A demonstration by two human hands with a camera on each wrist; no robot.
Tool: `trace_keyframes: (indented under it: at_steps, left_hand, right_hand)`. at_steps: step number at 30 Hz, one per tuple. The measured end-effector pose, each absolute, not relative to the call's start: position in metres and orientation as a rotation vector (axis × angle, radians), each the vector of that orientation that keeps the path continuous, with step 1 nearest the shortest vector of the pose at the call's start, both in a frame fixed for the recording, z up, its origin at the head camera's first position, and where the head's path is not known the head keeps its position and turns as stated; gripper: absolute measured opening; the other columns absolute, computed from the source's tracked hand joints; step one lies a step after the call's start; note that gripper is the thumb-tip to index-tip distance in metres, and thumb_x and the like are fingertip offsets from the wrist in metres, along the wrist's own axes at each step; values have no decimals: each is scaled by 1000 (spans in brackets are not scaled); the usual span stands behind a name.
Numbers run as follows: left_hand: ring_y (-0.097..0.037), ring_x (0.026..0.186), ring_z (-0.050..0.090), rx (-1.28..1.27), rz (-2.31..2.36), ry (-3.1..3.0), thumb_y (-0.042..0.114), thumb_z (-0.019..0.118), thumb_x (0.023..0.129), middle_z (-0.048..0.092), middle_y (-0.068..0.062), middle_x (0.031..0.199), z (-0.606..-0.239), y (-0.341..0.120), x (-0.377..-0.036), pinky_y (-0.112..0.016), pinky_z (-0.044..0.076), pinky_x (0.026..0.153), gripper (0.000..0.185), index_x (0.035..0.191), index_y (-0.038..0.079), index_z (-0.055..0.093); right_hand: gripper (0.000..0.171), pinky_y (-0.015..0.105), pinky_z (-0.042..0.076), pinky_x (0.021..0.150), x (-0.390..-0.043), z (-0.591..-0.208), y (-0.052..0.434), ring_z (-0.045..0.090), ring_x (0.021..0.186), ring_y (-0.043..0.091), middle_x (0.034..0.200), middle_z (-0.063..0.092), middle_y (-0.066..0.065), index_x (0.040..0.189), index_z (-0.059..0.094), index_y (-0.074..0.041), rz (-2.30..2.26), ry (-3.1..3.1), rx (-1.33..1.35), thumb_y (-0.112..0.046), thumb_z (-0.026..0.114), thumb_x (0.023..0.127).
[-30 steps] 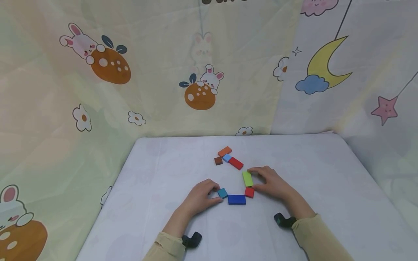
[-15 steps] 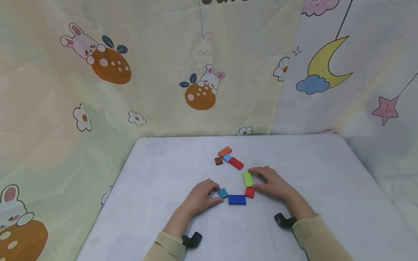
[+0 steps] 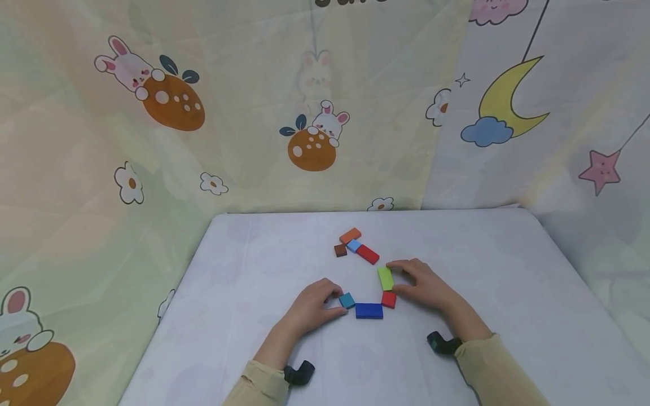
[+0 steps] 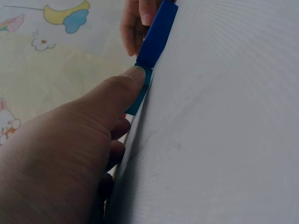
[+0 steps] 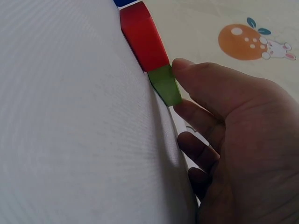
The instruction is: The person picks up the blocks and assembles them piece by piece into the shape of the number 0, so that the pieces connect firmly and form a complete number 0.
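Observation:
On the white table [image 3: 244, 270] a row of flat blocks lies near me: a small teal block [image 3: 347, 300], a dark blue block [image 3: 368, 310], a small red block [image 3: 388, 299] and a green block [image 3: 385, 278]. My left hand [image 3: 341, 301] pinches the teal block between thumb and forefinger. In the left wrist view the thumb [image 4: 117, 93] presses the teal block [image 4: 142, 91], with the dark blue block [image 4: 159, 35] just beyond it. My right hand [image 3: 392, 278] pinches the green block at both ends. In the right wrist view the thumb [image 5: 201, 77] touches the green block [image 5: 166, 84], which lies next to the red block [image 5: 142, 42].
A second cluster lies farther back: an orange block [image 3: 350, 235], a light blue block [image 3: 353, 246], a long red block [image 3: 367, 254] and a brown block [image 3: 339, 250]. Printed cloth walls [image 3: 315, 113] stand close behind and beside the table.

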State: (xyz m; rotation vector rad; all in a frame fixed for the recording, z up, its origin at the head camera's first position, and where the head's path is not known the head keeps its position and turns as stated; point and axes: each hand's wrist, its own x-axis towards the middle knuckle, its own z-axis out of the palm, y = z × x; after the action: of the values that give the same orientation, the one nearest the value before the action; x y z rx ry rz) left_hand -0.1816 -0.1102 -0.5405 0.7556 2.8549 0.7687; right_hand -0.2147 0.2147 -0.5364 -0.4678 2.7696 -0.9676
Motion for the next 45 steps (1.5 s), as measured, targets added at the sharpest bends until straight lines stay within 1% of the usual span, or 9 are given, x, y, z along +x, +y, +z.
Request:
trace_keyframes:
  at_steps: [10, 16, 20, 24, 27, 32, 38, 42, 45]
  left_hand:
    - [-3, 99, 56, 806, 776, 2865, 54, 70, 87, 60, 15, 107, -546, -112, -184, -28, 51, 92, 38, 115, 30, 62]
    - [-3, 101, 56, 803, 807, 2822, 56, 70, 85, 59, 15, 110, -544, -112, -186, -29, 50, 95, 43, 117, 30, 61]
    - [-3, 99, 54, 733, 870, 2779, 60, 69, 83, 58, 17, 112, -542, -114, -187, -28, 51, 92, 46, 120, 33, 60]
    - [-5, 96, 53, 630, 913, 2767, 59, 69, 84, 59, 16, 112, -528, -115, -190, -28, 51, 87, 47, 122, 33, 61]
    - [-8, 97, 55, 567, 904, 2782, 57, 69, 86, 61, 12, 112, -511, -109, -201, -28, 52, 86, 46, 122, 29, 62]
    - [-11, 96, 56, 467, 960, 2742, 53, 68, 88, 63, 9, 110, -496, -88, -234, -27, 52, 81, 44, 122, 25, 65]
    - [-13, 97, 57, 358, 1023, 2653, 50, 67, 90, 65, 7, 104, -494, -59, -268, -28, 53, 83, 37, 118, 25, 67]
    - [-15, 97, 57, 300, 1024, 2619, 46, 67, 91, 65, 4, 103, -495, -46, -278, -31, 52, 83, 31, 111, 23, 70]
    - [-17, 98, 57, 250, 1041, 2634, 42, 68, 92, 66, 2, 106, -497, -40, -282, -32, 53, 85, 32, 114, 19, 69]
  right_hand:
    - [59, 57, 44, 104, -214, -534, 215, 45, 130, 27, 140, 53, 0, 140, 52, -33, -985, 2763, -478, -43, 73, 86]
    - [59, 58, 44, 104, -214, -534, 216, 45, 131, 27, 140, 53, 0, 140, 52, -33, -982, 2760, -470, -44, 73, 86]
    - [58, 57, 45, 103, -214, -535, 217, 46, 129, 26, 139, 53, -1, 139, 52, -34, -995, 2761, -476, -42, 74, 86]
    - [58, 56, 45, 103, -215, -536, 216, 46, 129, 25, 138, 53, -2, 139, 52, -35, -991, 2765, -481, -44, 74, 86]
    - [59, 56, 45, 103, -216, -536, 216, 45, 129, 25, 139, 52, -2, 140, 51, -36, -974, 2777, -480, -44, 74, 85]
    - [59, 57, 44, 104, -216, -535, 218, 44, 130, 25, 139, 52, -2, 140, 51, -36, -970, 2781, -468, -43, 74, 85]
    - [59, 58, 44, 104, -215, -535, 219, 45, 131, 26, 139, 53, -2, 139, 52, -36, -980, 2768, -473, -43, 74, 86]
    - [58, 56, 44, 104, -215, -535, 219, 45, 129, 24, 139, 53, -3, 140, 51, -36, -975, 2774, -506, -43, 73, 87]
    - [57, 56, 44, 104, -215, -534, 218, 46, 129, 23, 138, 53, -3, 140, 51, -37, -977, 2772, -520, -42, 73, 87]
